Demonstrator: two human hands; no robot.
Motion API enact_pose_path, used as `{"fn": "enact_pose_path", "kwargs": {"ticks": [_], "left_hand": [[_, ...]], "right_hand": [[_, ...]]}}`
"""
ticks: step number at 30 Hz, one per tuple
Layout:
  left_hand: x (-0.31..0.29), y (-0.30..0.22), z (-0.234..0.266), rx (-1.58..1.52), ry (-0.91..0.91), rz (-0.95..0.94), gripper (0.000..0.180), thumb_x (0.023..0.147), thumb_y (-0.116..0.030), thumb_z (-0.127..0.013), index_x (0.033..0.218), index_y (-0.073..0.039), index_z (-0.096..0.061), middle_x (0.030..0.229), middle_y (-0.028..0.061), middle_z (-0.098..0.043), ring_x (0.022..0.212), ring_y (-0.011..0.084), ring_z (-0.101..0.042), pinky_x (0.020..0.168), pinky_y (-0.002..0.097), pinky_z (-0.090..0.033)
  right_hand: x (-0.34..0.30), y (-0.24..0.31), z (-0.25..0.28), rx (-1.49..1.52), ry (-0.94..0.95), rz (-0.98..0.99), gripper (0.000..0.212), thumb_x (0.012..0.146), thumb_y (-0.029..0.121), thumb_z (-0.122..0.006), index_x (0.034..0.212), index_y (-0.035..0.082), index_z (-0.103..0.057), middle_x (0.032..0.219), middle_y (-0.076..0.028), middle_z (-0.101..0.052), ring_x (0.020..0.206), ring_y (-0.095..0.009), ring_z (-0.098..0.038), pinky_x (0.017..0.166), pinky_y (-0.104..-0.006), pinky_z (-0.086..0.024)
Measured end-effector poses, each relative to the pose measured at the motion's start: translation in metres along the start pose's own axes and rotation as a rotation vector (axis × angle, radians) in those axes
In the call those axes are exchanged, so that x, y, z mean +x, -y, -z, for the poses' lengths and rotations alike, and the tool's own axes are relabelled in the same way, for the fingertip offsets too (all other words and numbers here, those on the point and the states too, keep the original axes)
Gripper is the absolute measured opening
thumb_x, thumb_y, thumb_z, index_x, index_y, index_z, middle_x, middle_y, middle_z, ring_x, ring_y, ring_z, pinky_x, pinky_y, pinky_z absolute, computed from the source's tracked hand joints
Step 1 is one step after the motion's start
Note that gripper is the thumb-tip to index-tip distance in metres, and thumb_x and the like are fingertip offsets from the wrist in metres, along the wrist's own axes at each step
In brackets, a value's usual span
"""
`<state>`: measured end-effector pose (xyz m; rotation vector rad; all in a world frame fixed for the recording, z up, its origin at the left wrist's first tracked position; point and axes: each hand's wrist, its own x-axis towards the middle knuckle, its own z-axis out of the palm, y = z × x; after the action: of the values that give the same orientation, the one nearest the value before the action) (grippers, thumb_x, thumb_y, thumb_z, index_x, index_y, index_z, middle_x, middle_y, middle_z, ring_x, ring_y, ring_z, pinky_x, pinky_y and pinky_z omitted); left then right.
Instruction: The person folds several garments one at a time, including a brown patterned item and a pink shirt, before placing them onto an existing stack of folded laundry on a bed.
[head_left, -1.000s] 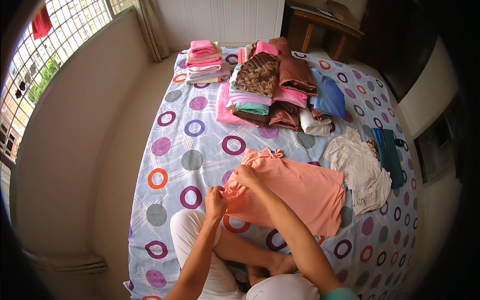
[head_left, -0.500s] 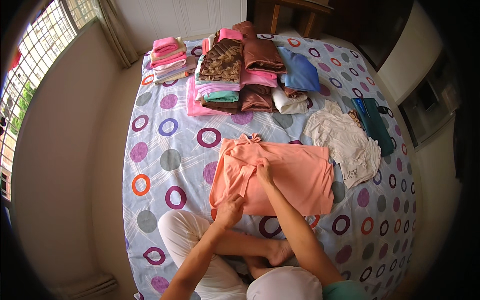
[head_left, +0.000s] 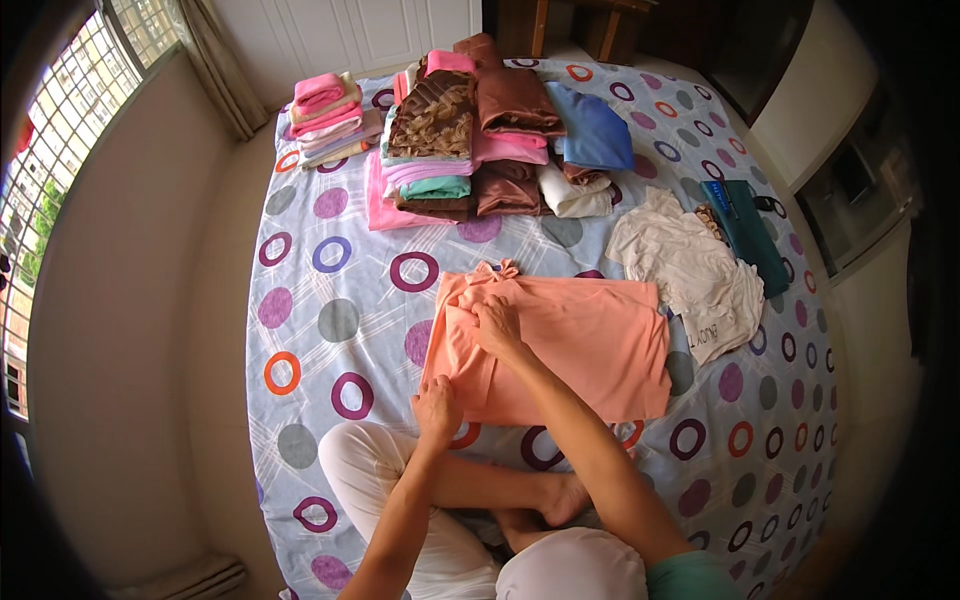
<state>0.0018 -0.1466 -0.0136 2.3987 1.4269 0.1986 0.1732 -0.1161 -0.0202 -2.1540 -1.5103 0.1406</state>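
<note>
A peach-coloured garment (head_left: 590,345) lies spread on the bed in front of my crossed legs, with a small tied bow at its far left corner. Its left part is loosely gathered in creases. At the near left edge my left hand (head_left: 437,408) is closed, pinching the cloth. My right hand (head_left: 496,326) rests farther in, below the bow, with its fingers closed on a bunched bit of the same garment. The fingertips of both hands are partly hidden.
The bed has a pale blue sheet (head_left: 330,425) with coloured circles. Folded clothes (head_left: 430,125) stand in stacks at the far side, a smaller stack (head_left: 325,120) to their left. A crumpled white T-shirt (head_left: 690,265) and a dark green folded item (head_left: 748,235) lie at the right.
My left hand has moved left and slightly nearer to the garment's near left corner. My right hand has shifted left and away from me, toward the bow.
</note>
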Motion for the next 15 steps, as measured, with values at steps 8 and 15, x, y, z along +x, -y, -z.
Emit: {"fn": "enact_pose_path", "kwargs": {"ticks": [8,15], "left_hand": [[0.006,0.017,0.003,-0.317,0.007,0.260,0.013,0.069,-0.012,-0.048,0.071,-0.004,-0.058,0.082,0.0109,-0.055,0.082,0.0275,-0.049,0.069,0.0406,-0.038],[0.006,0.008,0.002,0.099,-0.183,0.237,0.014,0.068,-0.016,-0.051,0.071,-0.003,-0.057,0.084,0.0121,-0.053,0.082,0.0270,-0.047,0.069,0.0391,-0.036]], "right_hand": [[0.026,0.015,-0.004,0.378,0.060,-0.106,0.016,0.066,0.021,-0.057,0.062,0.005,-0.057,0.073,-0.008,-0.057,0.075,-0.025,-0.052,0.068,-0.0356,-0.040],[0.017,0.009,-0.023,0.340,-0.168,0.089,0.011,0.070,0.016,-0.053,0.074,0.008,-0.060,0.082,-0.007,-0.057,0.081,-0.025,-0.051,0.074,-0.0358,-0.039]]}}
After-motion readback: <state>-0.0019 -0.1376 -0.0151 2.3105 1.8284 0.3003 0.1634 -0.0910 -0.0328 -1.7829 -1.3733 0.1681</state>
